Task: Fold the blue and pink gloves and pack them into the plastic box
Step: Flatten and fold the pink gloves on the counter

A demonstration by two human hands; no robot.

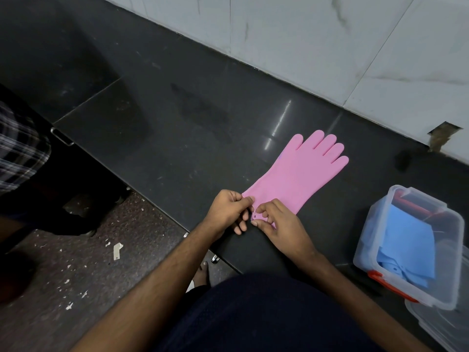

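A pink glove (298,174) lies flat on the dark stone counter (177,118), fingers pointing away toward the wall. My left hand (229,210) pinches the cuff's left corner. My right hand (279,224) pinches the cuff edge just beside it, covering part of the cuff. A clear plastic box (411,246) with orange latches stands at the right edge of the counter. Inside it lies a folded blue glove (403,250) next to a dark red item.
A clear lid (441,323) lies by the box at the lower right. A white tiled wall (330,41) runs behind the counter. A person in a checked garment (20,148) stands at the left. Below is speckled floor with white scraps (76,275).
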